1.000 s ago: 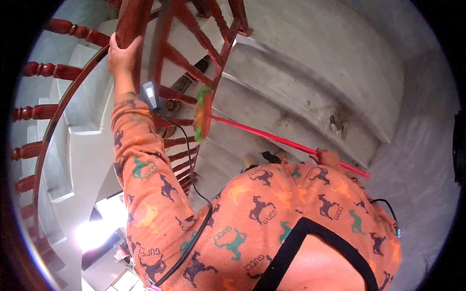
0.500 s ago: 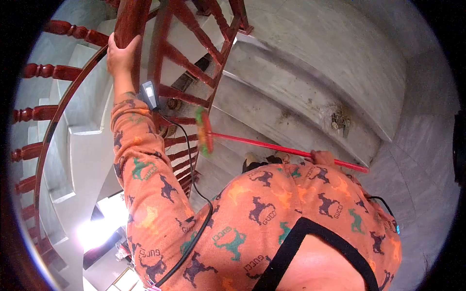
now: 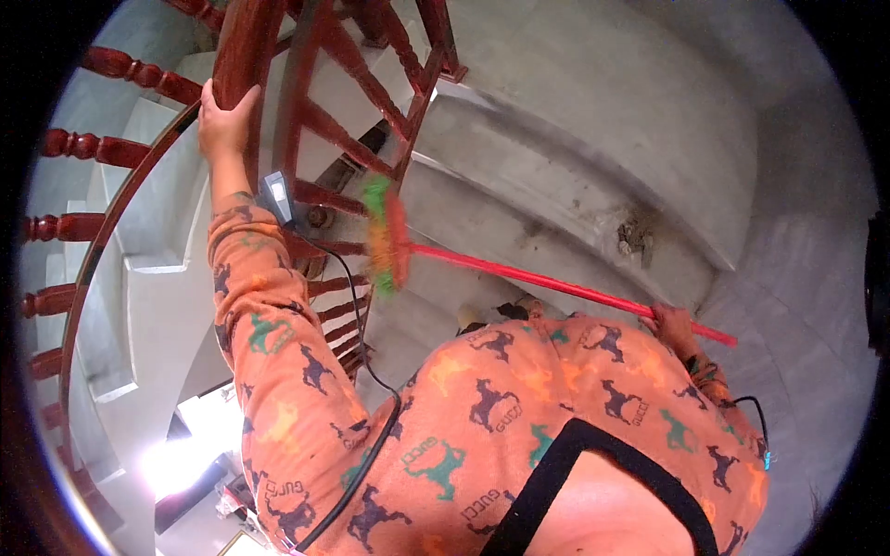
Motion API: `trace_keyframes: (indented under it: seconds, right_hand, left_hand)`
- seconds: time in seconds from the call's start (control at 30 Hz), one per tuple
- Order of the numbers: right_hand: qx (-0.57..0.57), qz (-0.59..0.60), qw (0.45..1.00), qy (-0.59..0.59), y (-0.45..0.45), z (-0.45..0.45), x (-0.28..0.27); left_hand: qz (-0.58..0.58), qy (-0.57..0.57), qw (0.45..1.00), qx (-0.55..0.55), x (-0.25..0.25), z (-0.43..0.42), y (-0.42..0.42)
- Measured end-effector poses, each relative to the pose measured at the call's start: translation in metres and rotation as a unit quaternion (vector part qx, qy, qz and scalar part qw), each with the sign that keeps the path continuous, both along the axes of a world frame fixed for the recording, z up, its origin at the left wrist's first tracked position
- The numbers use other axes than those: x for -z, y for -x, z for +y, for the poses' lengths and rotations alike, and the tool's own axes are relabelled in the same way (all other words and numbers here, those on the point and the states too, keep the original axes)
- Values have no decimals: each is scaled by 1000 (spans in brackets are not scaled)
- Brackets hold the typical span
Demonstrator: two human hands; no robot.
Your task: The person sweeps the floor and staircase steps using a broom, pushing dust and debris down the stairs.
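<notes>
My left hand (image 3: 225, 130) is closed round the thick dark-red wooden handrail (image 3: 248, 51), arm stretched forward. My right hand (image 3: 674, 327) grips the red handle of a broom (image 3: 538, 275) close to its end, low on the right by my body. The broom lies across the view, held over the stairs. Its head, with green and orange bristles (image 3: 381, 243), is beside the railing's balusters and blurred by motion. A small pile of dark debris (image 3: 635, 236) sits on a stone step to the right.
Curved grey stone steps (image 3: 547, 176) wind round me, with dirt marks on them. Turned red balusters (image 3: 357, 139) line the inner side. Left of the rail, more pale steps (image 3: 153, 232) lie lower. A black cable (image 3: 357, 287) hangs beside my left arm from a small grey device (image 3: 277, 197).
My right hand has drawn the broom handle outward to the right and slightly down. The bristle head has swung a little upward by the balusters. My left hand still holds the handrail.
</notes>
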State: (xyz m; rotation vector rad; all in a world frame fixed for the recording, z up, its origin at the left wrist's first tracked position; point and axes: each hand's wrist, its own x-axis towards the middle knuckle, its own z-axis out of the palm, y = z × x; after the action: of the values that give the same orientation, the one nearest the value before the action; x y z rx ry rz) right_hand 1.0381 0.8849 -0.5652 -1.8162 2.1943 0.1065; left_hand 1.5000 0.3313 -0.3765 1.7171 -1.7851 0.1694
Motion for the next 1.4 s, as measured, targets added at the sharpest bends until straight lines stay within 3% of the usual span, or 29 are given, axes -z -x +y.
trace_keyframes:
  seconds: [0.13, 0.27, 0.4, 0.5, 0.6, 0.67, 0.77, 0.93, 1.07, 1.2, 1.27, 1.33, 1.4]
  right_hand:
    - [58, 22, 998, -12, -3, 15, 6]
    - [97, 37, 994, 17, -16, -44, 34]
    - [22, 50, 997, 49, -33, -128, 20]
    - [-2, 84, 990, 111, -16, -130, 15]
    - [56, 78, 993, 70, -1, -93, -12]
    - [55, 66, 996, 4, 10, -54, -2]
    - [61, 31, 998, -4, 0, 0, 35]
    - [35, -28, 996, -80, -48, -43, 60]
    - [-31, 3, 999, -43, -73, -119, 69]
    - [-69, 35, 997, -3, -63, -164, 29]
    - [-79, 61, 995, 17, -48, -153, 10]
    - [-87, 77, 993, 27, -29, -136, 2]
    - [-48, 15, 997, -52, -17, -105, 3]
  left_hand:
    - [-7, 4, 1000, -2, 0, 0, -3]
    - [0, -5, 1000, -1, 0, 2, 0]
    - [-2, 3, 1000, 2, 1, 0, -2]
    - [1, 3, 1000, 2, -1, 6, 2]
    - [2, 0, 1000, -1, -2, 5, 4]
    - [0, -17, 1000, -6, -6, 10, 7]
    - [-3, -2, 1000, -9, -1, 3, 3]
    - [-2, 8, 1000, -8, 1, 1, 1]
    - [-2, 21, 1000, 11, 2, -1, -1]
    - [-15, 22, 1000, 16, 6, -6, -2]
    - [2, 35, 998, 52, 11, -16, -8]
    - [-23, 31, 999, 20, 8, -11, -3]
    - [-20, 22, 999, 16, 6, -8, 0]
